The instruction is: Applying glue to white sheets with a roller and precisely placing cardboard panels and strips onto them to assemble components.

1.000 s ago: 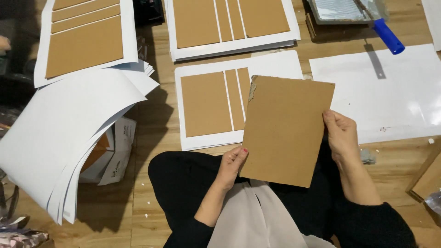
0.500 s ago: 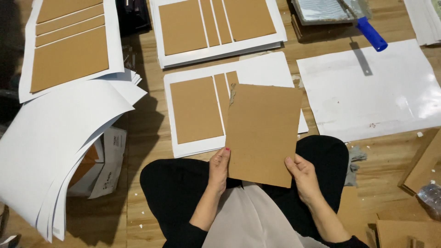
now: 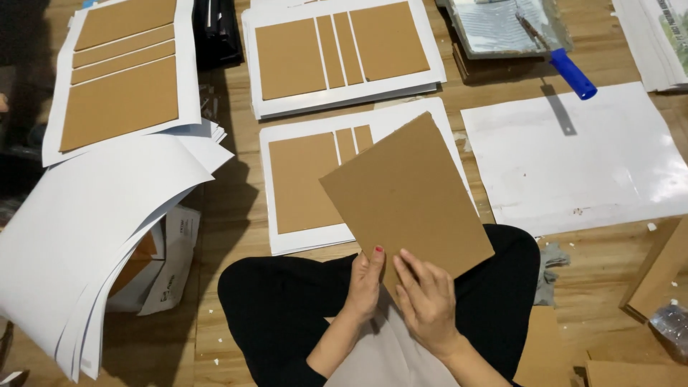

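The cardboard panel (image 3: 407,195) is plain brown; the sheet (image 3: 315,179) beneath is white with brown rectangles; far right, the roller handle (image 3: 573,74) is bright blue; the floor (image 3: 236,208) is tan wood.

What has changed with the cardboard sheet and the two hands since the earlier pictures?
The brown cardboard sheet has turned, so its top now leans to the person's left, and it has come lower over the lap. The right hand has slid from the sheet's right edge to its bottom corner, next to the left hand. Both hands still hold it. The white sheet with glued boards on the floor lies as before.
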